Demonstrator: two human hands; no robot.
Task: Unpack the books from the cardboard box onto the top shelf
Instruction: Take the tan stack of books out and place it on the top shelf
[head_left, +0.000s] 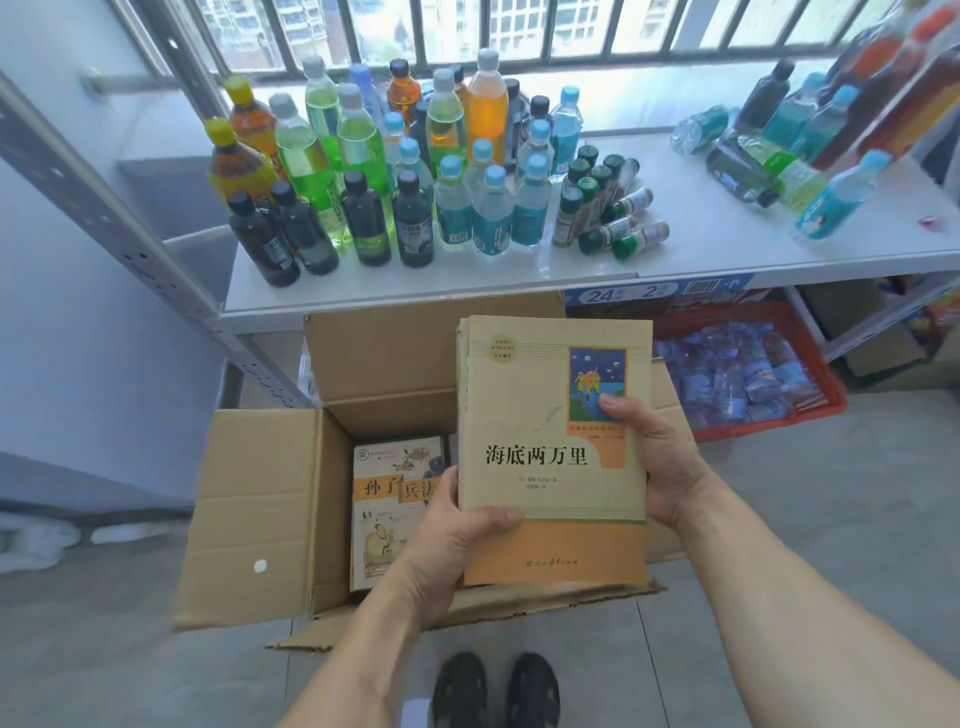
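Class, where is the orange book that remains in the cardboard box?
In the head view, the orange book lies in the box's left half, beside the left hand.

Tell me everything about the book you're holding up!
The cream and orange paperback book has black Chinese title characters and a small colourful picture on its cover. It tops a small stack of books held above the open brown cardboard box. The left hand grips the stack's lower left corner; the right hand grips its right edge.

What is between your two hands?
In the head view, a stack of books sits between the left hand and right hand, both gripping it above the cardboard box.
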